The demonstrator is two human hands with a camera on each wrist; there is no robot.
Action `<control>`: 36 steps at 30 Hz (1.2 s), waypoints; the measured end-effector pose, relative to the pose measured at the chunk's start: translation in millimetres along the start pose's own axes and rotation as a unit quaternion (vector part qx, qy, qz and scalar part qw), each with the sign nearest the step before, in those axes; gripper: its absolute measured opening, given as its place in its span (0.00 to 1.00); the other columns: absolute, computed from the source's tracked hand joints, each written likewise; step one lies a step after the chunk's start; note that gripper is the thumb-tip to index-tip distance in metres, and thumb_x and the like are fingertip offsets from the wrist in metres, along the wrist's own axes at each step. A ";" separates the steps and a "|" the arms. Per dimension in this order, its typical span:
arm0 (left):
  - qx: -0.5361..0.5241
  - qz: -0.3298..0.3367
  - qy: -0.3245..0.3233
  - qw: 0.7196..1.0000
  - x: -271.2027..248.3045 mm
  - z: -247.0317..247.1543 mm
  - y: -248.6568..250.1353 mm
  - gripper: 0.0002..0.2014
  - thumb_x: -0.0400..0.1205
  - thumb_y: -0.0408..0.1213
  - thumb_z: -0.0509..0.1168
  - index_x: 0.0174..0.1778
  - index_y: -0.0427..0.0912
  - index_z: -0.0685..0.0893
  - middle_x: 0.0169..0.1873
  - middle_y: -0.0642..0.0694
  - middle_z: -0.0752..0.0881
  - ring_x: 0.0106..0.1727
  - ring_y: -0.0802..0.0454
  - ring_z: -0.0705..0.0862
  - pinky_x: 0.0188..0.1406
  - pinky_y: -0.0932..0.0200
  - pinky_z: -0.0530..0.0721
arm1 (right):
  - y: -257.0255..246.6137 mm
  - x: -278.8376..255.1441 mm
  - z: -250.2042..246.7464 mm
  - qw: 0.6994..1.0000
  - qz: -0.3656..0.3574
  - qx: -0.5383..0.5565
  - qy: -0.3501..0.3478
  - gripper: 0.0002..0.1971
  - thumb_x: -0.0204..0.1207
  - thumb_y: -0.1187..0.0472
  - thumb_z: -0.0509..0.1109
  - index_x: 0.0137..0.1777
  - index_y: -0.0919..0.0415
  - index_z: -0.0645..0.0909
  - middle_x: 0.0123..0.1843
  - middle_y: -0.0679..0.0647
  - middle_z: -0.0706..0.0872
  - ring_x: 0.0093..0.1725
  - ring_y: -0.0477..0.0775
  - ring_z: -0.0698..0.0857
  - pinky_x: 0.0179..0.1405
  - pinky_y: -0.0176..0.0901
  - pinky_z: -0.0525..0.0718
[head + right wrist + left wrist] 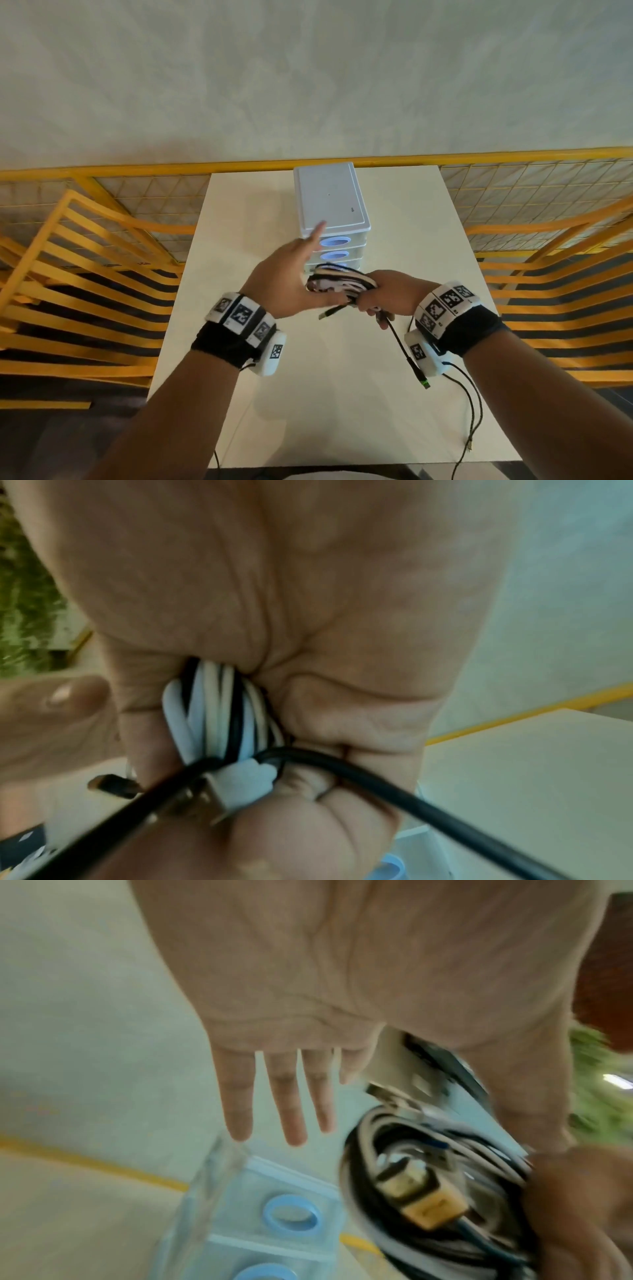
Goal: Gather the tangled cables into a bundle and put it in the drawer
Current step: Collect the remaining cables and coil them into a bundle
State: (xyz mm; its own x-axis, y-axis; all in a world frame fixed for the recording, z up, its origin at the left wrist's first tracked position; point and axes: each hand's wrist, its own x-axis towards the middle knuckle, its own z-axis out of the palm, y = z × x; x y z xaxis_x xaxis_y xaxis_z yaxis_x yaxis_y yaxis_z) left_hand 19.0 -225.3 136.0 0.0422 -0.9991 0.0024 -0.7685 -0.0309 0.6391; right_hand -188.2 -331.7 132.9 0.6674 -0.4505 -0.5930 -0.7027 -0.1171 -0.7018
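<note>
Cables [337, 282], black and white, sit coiled in a bundle gripped by the right hand [387, 294], whose fingers curl tightly round the loops above the middle of the pale table [428, 240]. One black lead [402, 346] dangles from the fist toward the near edge, ending in a green-tipped plug [424, 382]. The left hand [287, 274] is spread wide, fingers straight, holding nothing, just left of the bundle. A white drawer unit [330, 202] with blue-ringed pulls stands just beyond both hands, its drawers closed. Yellow chairs [85, 260] flank the table.
</note>
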 end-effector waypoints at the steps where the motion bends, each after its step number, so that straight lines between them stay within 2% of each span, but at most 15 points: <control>1: -0.069 -0.032 0.052 0.996 -6.0 -0.2 -8.6 0.56 0.65 0.74 0.76 0.87 0.65 0.58 0.70 0.62 0.80 0.65 0.64 0.82 0.62 0.63 0.82 | 1.9 -1.2 -3.3 1.000 -0.004 0.022 0.012 0.07 0.74 0.63 0.69 0.46 0.67 0.82 0.31 0.53 0.81 0.26 0.57 0.85 0.27 0.40 0.76; 3: -0.199 -0.115 0.133 0.964 -17.8 9.0 -25.5 0.44 0.62 0.75 0.75 0.72 0.57 0.80 0.59 0.59 0.87 0.55 0.65 0.86 0.57 0.62 0.84 | 3.5 -2.6 -10.1 0.997 -0.015 0.066 0.038 0.12 0.70 0.60 0.70 0.46 0.71 0.83 0.30 0.54 0.82 0.26 0.57 0.86 0.28 0.41 0.77; 5: -0.288 -0.186 0.086 0.935 -27.3 31.6 -37.9 0.38 0.59 0.78 0.73 0.50 0.48 0.88 0.44 0.55 0.92 0.45 0.56 0.88 0.54 0.56 0.87 | 1.7 -3.9 -16.0 0.991 -0.033 0.109 0.069 0.14 0.65 0.59 0.69 0.43 0.72 0.83 0.31 0.58 0.83 0.27 0.58 0.87 0.30 0.43 0.77; 6: -0.324 -0.211 0.028 0.922 -31.2 45.6 -39.2 0.36 0.58 0.75 0.75 0.47 0.47 0.89 0.42 0.55 0.93 0.45 0.53 0.87 0.52 0.54 0.86 | 0.4 -3.6 -18.1 0.987 -0.045 0.134 0.080 0.12 0.64 0.59 0.69 0.39 0.70 0.83 0.31 0.59 0.82 0.28 0.60 0.87 0.30 0.44 0.77; 9: -0.354 -0.194 -0.103 0.909 -30.1 78.4 -16.7 0.35 0.61 0.73 0.73 0.60 0.57 0.87 0.56 0.58 0.91 0.59 0.54 0.87 0.57 0.55 0.86 | -8.9 -5.0 -19.5 0.975 -0.075 0.195 0.077 0.06 0.64 0.61 0.71 0.31 0.64 0.82 0.30 0.60 0.81 0.29 0.64 0.85 0.33 0.48 0.77; 11: -0.437 -0.158 -0.086 0.881 -21.1 83.1 1.6 0.40 0.60 0.72 0.78 0.64 0.55 0.83 0.60 0.55 0.89 0.66 0.50 0.86 0.60 0.56 0.87 | -14.8 -6.1 -15.7 0.973 -0.087 0.208 0.047 0.06 0.64 0.63 0.71 0.28 0.61 0.83 0.29 0.60 0.82 0.29 0.64 0.84 0.35 0.50 0.78; 13: -0.567 -0.127 -0.030 0.813 -9.4 80.5 9.8 0.48 0.53 0.68 0.86 0.62 0.42 0.82 0.58 0.46 0.91 0.64 0.44 0.86 0.58 0.55 0.90 | -17.3 -7.1 -8.4 0.974 -0.098 0.205 0.007 0.06 0.66 0.64 0.70 0.29 0.59 0.85 0.28 0.59 0.82 0.27 0.62 0.84 0.35 0.48 0.80; 14: -0.619 -0.110 -0.012 0.778 -1.4 75.8 15.1 0.51 0.54 0.65 0.87 0.67 0.39 0.80 0.61 0.42 0.90 0.67 0.42 0.85 0.60 0.51 0.89 | -17.3 -6.7 -4.1 0.974 -0.098 0.202 -0.010 0.04 0.66 0.65 0.70 0.33 0.62 0.85 0.28 0.58 0.82 0.27 0.62 0.83 0.34 0.48 0.81; 16: -0.664 -0.081 -0.001 0.744 10.6 64.1 27.4 0.49 0.64 0.58 0.86 0.78 0.40 0.75 0.71 0.39 0.85 0.76 0.40 0.80 0.67 0.45 0.85 | -17.3 -6.3 4.5 0.973 -0.097 0.207 -0.027 0.09 0.67 0.64 0.71 0.41 0.73 0.81 0.30 0.60 0.81 0.28 0.62 0.83 0.34 0.49 0.81; 18: -0.689 -0.058 -0.010 0.722 12.2 53.1 34.3 0.41 0.67 0.52 0.86 0.75 0.45 0.81 0.70 0.41 0.86 0.76 0.43 0.81 0.67 0.47 0.85 | -19.1 -7.8 8.8 0.974 -0.110 0.195 -0.029 0.08 0.69 0.64 0.70 0.39 0.71 0.80 0.30 0.61 0.81 0.28 0.62 0.83 0.30 0.44 0.80; 22: -0.682 -0.050 0.018 0.729 14.0 45.7 44.9 0.22 0.62 0.47 0.89 0.51 0.49 0.95 0.54 0.44 0.93 0.62 0.46 0.90 0.56 0.48 0.90 | -28.8 -14.5 6.8 0.974 -0.139 0.174 -0.038 0.06 0.72 0.63 0.69 0.35 0.64 0.80 0.29 0.58 0.82 0.27 0.63 0.85 0.25 0.41 0.81; 25: -0.623 -0.053 0.069 0.777 14.3 38.0 45.5 0.11 0.68 0.43 0.79 0.46 0.51 0.93 0.47 0.43 0.93 0.51 0.41 0.92 0.41 0.43 0.91 | -27.4 -13.4 5.5 0.976 -0.152 0.154 -0.041 0.07 0.77 0.62 0.69 0.39 0.63 0.82 0.32 0.58 0.84 0.30 0.64 0.88 0.28 0.43 0.81; 28: -0.553 -0.009 0.099 0.827 15.1 32.1 47.0 0.06 0.72 0.42 0.75 0.43 0.52 0.93 0.45 0.40 0.92 0.49 0.36 0.91 0.47 0.38 0.91 | -17.7 -8.1 8.2 0.984 -0.139 0.107 -0.026 0.14 0.82 0.54 0.71 0.48 0.67 0.85 0.35 0.57 0.89 0.32 0.60 0.89 0.33 0.46 0.82; 31: -0.554 -0.002 0.117 0.824 17.3 26.3 38.7 0.06 0.73 0.37 0.76 0.45 0.47 0.91 0.44 0.34 0.91 0.50 0.33 0.89 0.56 0.32 0.88 | -4.3 -6.9 9.3 0.989 -0.117 0.086 -0.023 0.16 0.83 0.49 0.72 0.45 0.64 0.85 0.35 0.54 0.89 0.31 0.55 0.89 0.34 0.41 0.82; 36: -0.543 -0.046 0.120 0.830 17.2 5.5 16.2 0.07 0.71 0.36 0.77 0.44 0.45 0.93 0.44 0.35 0.92 0.48 0.36 0.91 0.52 0.40 0.87 | 19.2 -11.3 3.1 0.992 -0.105 0.073 -0.012 0.16 0.88 0.52 0.66 0.49 0.63 0.88 0.36 0.53 0.89 0.33 0.55 0.90 0.32 0.39 0.82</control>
State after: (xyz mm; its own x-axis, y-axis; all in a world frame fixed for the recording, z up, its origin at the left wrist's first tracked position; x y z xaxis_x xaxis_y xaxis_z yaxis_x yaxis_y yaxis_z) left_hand 3.8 -243.1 142.2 0.2947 -0.9555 -0.0145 0.2686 0.0683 0.9608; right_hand -208.5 -326.2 124.9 0.8022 -0.4083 -0.4357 -0.5051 -0.0750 -0.8598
